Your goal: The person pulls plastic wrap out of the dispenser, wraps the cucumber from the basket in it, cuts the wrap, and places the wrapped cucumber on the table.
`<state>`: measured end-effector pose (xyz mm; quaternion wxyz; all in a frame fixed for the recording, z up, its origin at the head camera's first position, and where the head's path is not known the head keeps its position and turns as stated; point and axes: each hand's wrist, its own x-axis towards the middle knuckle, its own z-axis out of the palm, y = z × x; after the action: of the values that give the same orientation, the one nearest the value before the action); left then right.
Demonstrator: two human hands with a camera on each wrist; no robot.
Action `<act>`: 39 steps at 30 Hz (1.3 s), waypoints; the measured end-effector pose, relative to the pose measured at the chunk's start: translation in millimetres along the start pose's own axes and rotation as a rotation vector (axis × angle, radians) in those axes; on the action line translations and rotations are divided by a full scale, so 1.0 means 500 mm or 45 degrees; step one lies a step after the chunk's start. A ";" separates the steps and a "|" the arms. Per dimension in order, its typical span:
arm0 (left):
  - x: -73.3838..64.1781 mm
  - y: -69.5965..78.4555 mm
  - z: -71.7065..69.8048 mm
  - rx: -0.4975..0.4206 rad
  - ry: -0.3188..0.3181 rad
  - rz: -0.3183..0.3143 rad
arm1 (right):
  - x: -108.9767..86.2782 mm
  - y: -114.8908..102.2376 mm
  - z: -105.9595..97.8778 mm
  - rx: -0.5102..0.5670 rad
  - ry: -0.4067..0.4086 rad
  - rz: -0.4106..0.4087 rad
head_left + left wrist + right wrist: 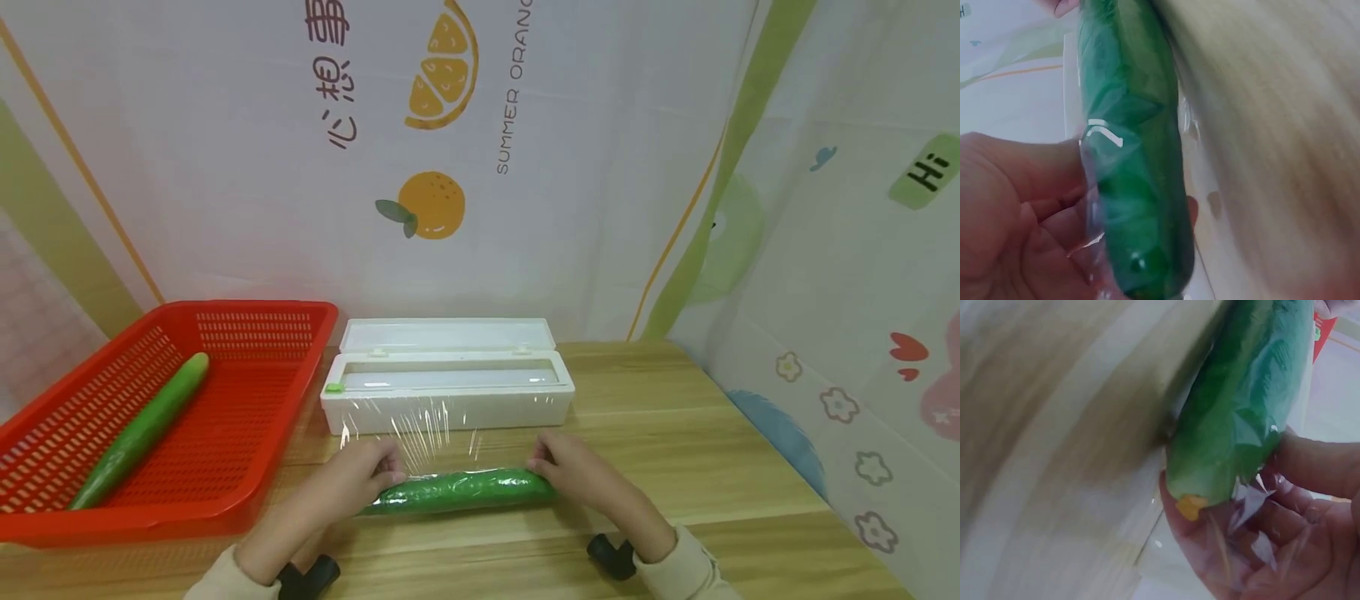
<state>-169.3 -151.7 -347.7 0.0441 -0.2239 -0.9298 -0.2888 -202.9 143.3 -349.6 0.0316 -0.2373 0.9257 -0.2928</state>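
Note:
A green cucumber lies sideways near the front of the table, with clear cling film over it. The film stretches back from the cucumber to a white cling film dispenser. My left hand grips the cucumber's left end through the film; in the left wrist view its thumb presses the near side, with fingers behind. At the other end my right hand grips the cucumber and film. The right wrist view shows loose, crumpled film beside the cucumber's yellowish tip.
On the left stands a red plastic basket with another cucumber inside. The dispenser's white lid is raised, and a green slider sits at its left corner. A printed curtain hangs behind the wooden table.

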 end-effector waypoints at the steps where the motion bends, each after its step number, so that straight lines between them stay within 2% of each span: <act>1: 0.000 -0.001 -0.001 -0.017 -0.004 0.013 | 0.000 0.001 0.001 -0.002 0.001 0.001; 4: 0.002 -0.002 -0.002 -0.034 0.010 0.076 | -0.002 0.001 0.000 0.002 0.003 0.008; 8: 0.002 -0.002 0.002 0.051 0.096 0.215 | -0.001 0.001 0.001 0.008 0.001 0.016; 10: 0.001 -0.001 0.003 0.092 0.136 0.259 | -0.001 0.000 0.001 0.010 0.002 0.017; 13: -0.001 0.001 0.003 0.108 0.146 0.286 | 0.000 -0.001 0.002 0.010 0.006 0.024; 17: -0.001 0.001 0.005 0.122 0.121 0.312 | 0.001 -0.002 0.004 0.011 0.008 0.030; 22: -0.001 0.001 0.007 0.146 0.090 0.310 | 0.003 -0.002 0.005 0.014 -0.011 -0.002; 25: -0.002 0.004 0.007 0.152 0.072 0.274 | 0.005 0.001 0.005 0.007 -0.029 -0.040; 33: -0.006 0.019 0.005 0.239 0.062 0.225 | 0.001 0.003 0.007 -0.212 0.032 -0.370; 36: -0.007 0.026 0.004 0.297 0.045 0.193 | -0.001 0.002 0.006 -0.232 0.041 -0.395; 39: -0.008 0.034 0.002 0.376 0.027 0.214 | -0.002 -0.001 0.005 -0.225 0.042 -0.372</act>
<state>-158.3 -140.4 -340.6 0.1104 -0.2889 -0.9396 -0.1467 -201.5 142.0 -351.5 -0.0473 -0.3665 0.9038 -0.2157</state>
